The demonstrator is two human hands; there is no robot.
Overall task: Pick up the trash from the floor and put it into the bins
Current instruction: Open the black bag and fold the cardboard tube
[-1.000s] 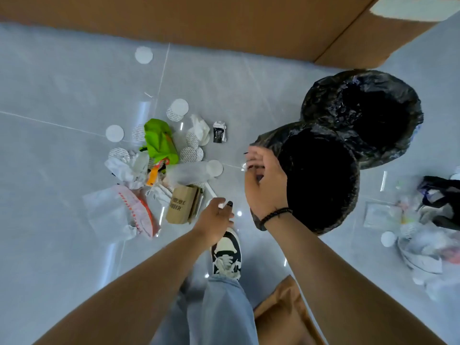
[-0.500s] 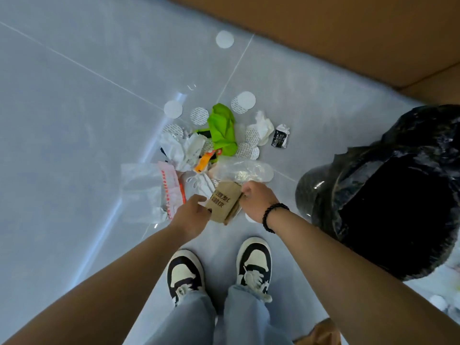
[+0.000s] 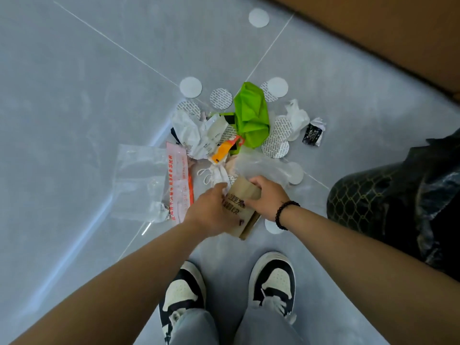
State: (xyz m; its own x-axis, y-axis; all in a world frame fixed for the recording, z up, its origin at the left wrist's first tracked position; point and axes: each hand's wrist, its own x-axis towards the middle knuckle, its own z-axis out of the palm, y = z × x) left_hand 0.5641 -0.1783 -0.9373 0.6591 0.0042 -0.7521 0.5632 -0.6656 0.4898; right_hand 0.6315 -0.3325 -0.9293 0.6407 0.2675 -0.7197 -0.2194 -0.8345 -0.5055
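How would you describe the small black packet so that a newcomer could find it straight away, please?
Start from the black-lined bin at the right edge and look up and left to the trash pile on the grey floor. At the pile's far right edge lies the small black packet, beside a crumpled white tissue. It is the only dark, rectangular scrap there.

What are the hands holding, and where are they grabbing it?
Both hands hold the brown paper bag: the left hand grips its left side, the right hand its upper right edge.

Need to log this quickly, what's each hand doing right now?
Left hand: grips the brown paper bag.
Right hand: grips the same bag from the other side.
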